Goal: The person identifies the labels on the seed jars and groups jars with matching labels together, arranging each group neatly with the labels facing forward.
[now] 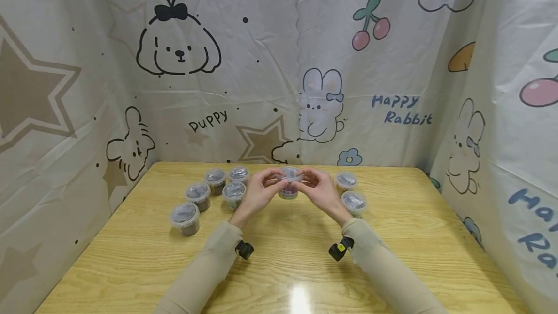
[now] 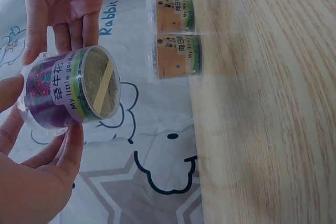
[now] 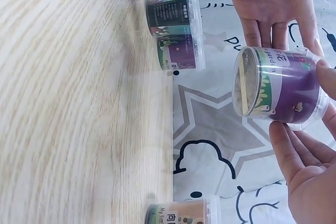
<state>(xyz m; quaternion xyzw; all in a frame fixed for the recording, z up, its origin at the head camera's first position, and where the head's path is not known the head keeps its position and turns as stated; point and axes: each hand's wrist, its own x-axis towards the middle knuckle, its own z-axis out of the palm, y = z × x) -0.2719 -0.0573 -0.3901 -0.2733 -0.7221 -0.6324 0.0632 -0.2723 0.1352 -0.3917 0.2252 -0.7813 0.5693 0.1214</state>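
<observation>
A clear plastic seed-growing cup (image 1: 288, 191) with a purple "My little garden" label and a clear lid is held up over the table. My left hand (image 1: 260, 191) grips its rim from the left, thumb in front and fingers behind. From the other side my right hand (image 1: 321, 192) holds the same rim in a like way. In the left wrist view, the cup's base (image 2: 101, 82) shows brown contents and a flat wooden stick through the clear plastic. The right wrist view shows the purple label (image 3: 291, 90) between both hands.
Several similar lidded cups (image 1: 198, 196) stand on the wooden table (image 1: 279, 265) to the left, with purple and teal labels. At the right are an orange-labelled cup (image 1: 346, 181) and another cup (image 1: 354, 203) nearer me. A printed curtain (image 1: 261, 62) surrounds the table's back and sides.
</observation>
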